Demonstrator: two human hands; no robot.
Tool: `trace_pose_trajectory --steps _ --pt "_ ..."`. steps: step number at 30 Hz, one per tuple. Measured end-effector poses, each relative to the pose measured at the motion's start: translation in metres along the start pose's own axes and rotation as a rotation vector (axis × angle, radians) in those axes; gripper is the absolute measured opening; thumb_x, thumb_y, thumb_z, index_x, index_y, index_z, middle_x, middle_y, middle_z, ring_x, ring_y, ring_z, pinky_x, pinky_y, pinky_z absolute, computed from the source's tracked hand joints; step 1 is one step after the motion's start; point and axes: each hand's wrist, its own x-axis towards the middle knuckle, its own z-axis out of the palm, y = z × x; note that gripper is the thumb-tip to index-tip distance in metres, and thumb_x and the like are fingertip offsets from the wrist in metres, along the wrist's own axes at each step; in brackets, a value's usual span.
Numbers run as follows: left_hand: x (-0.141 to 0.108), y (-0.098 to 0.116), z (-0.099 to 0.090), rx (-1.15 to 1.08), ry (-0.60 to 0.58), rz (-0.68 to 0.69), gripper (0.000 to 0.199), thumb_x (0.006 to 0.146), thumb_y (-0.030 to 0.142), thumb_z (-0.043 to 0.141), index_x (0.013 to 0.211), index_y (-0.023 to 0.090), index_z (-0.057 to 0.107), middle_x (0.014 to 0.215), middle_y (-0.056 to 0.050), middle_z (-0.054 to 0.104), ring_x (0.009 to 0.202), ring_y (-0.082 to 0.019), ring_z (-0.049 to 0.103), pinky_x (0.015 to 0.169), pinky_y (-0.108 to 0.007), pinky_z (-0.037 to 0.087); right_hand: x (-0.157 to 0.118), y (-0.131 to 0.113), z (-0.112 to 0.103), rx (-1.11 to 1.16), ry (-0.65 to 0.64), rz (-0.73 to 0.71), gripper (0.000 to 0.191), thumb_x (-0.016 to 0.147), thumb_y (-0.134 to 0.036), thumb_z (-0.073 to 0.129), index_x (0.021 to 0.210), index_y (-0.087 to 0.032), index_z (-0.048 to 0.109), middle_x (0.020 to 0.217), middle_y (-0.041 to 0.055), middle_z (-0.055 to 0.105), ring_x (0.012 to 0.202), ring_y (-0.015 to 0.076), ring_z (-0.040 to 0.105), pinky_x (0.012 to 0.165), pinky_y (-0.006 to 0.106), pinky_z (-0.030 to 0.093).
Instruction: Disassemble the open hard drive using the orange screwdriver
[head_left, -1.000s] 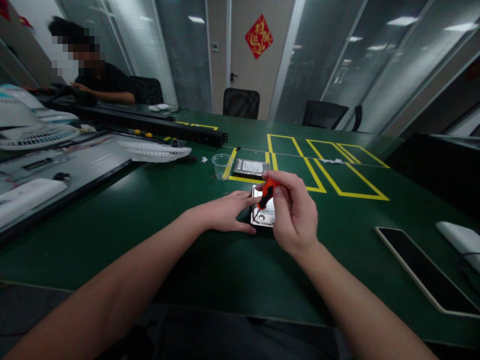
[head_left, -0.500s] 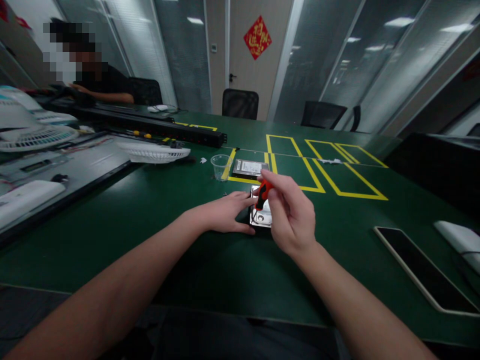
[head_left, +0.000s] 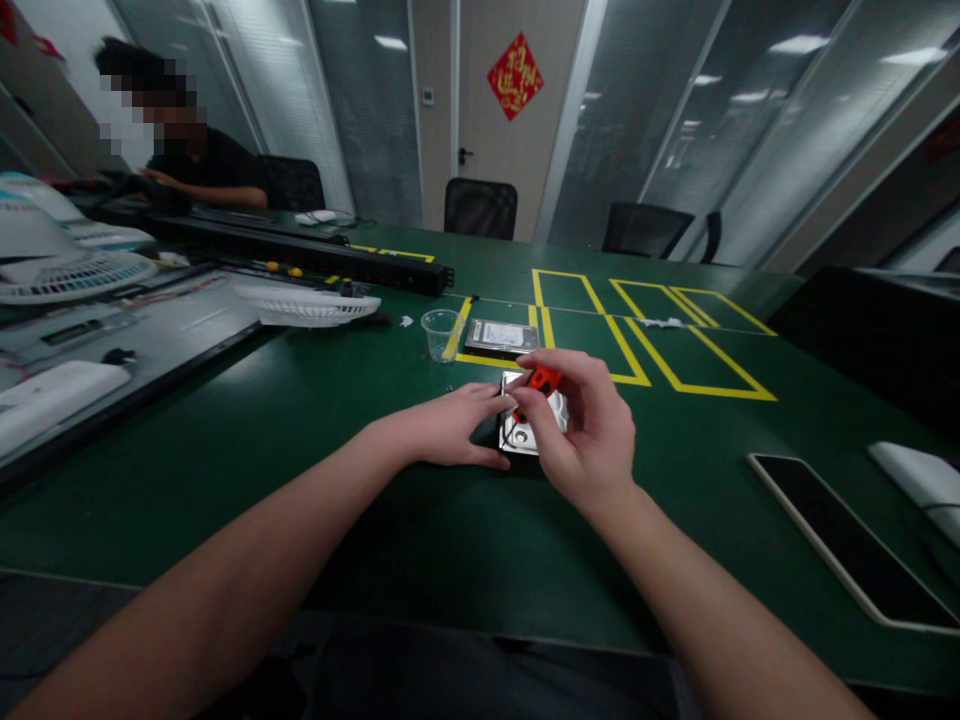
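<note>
2 hard drives, clear cup on green table

Silver rectangular metal hard drive laid flat on green surface, top partly hidden. Orange-and-black thin-shafted screwdriver held by its handle, tilted, shaft aimed down at drive's near-left corner; tip contact can't be made out.

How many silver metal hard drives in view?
2: a silver metal drive under the orange-black screwdriver, partly hidden; a white-labelled silver drive beyond, beside the clear plastic cup.
</note>
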Motion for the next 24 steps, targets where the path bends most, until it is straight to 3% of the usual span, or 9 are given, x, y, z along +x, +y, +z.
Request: trace_pose_trajectory --steps 7,16,21,24 --pt "0.0021 0.0019 -0.0007 0.022 -0.006 -0.021 0.09 0.102 0.066 0.105 0.176 0.025 0.072 0.182 -0.019 0.074 0.179 -0.051 0.062 0.15 -0.064 0.052 0.0024 -0.007 -0.0047 0.026 -0.036 0.04 0.041 0.132 -0.026 0.058 0.165 -0.032 0.081 0.151 0.0117 0.092 0.135 0.0326 0.092 0.119 0.057 0.079" --pt "0.0008 -0.0019 0.0014 0.015 0.019 0.004 0.096 0.104 0.062 0.106 0.185 0.029 0.066 0.193 -0.019 0.067 0.181 -0.049 0.061 0.151 -0.065 0.051 -0.0002 -0.0032 0.0002 -0.022 0.012 0.021 0.029 0.126 -0.031 0.075 0.155 -0.031 0.077 0.136 0.0104 0.09 0.116 0.029 0.092 0.101 0.05 0.081" --pt "0.001 -0.0011 0.0005 0.002 0.001 -0.028 0.094 0.103 0.063 0.105 0.181 0.025 0.07 0.188 -0.022 0.07 0.181 -0.051 0.061 0.148 -0.067 0.053 -0.0002 -0.0013 -0.0001 -0.042 -0.008 0.009 0.035 0.126 -0.033 0.079 0.161 -0.032 0.08 0.143 0.0123 0.094 0.126 0.032 0.095 0.111 0.054 0.083" --pt "0.0017 0.0031 -0.0018 0.0 -0.002 -0.042 0.096 0.101 0.063 0.106 0.181 0.024 0.07 0.188 -0.022 0.07 0.182 -0.051 0.06 0.151 -0.065 0.052 0.0026 -0.0043 -0.0032 -0.006 -0.047 0.008 0.037 0.131 -0.03 0.066 0.164 -0.032 0.082 0.15 0.0122 0.094 0.134 0.0319 0.095 0.117 0.056 0.082"
